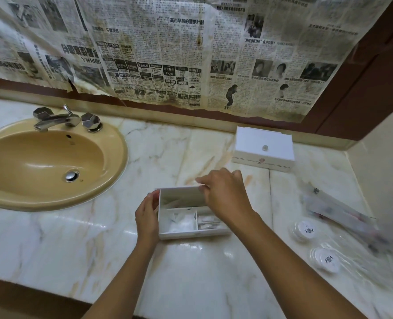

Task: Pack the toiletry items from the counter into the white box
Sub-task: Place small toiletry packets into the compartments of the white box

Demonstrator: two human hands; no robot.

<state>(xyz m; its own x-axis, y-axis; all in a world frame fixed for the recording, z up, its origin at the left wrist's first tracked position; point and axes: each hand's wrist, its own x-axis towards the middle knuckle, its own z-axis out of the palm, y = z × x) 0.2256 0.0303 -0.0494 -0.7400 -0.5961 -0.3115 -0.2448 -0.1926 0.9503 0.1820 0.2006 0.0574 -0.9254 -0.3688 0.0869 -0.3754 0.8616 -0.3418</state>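
Head view: left hand (147, 216) fingers grip white compartmented plastic box's (190, 233) left wall; right hand (225, 194) pinches far rim; marble desk (75, 238) open around.

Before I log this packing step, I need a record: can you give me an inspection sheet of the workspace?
Surface: marble counter, glossy.
Job's things: open white box with packets inside; lid behind it; two round packets and long sachets at right, unpacked.
Clutter: nothing seen.
Grippers: left hand holds the box's left wall; right hand pinches its far wall.
Cables: nothing seen.
Surroundings: tan sink, chrome tap, newspaper on the wall.
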